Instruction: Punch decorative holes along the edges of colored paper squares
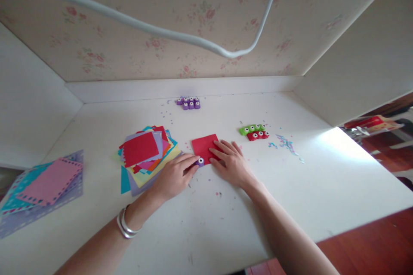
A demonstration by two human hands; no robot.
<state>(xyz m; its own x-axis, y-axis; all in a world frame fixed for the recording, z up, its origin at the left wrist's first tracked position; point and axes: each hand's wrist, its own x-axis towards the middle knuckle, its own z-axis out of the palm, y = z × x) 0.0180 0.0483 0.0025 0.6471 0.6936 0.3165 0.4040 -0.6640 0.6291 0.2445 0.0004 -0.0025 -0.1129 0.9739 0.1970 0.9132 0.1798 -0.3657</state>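
In left hand (177, 172), partly hidden purple punch (200, 162)

The one head-worn camera looks forward and down across the white counter (322, 180) to the floral wallpaper (206, 13), the left hand (176, 174) and right hand (232, 165) fairly near, just below mid-view.

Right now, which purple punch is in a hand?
The purple punch in the left hand, at the near edge of the loose red sheet; the other purple punches stand clustered by the back panel.
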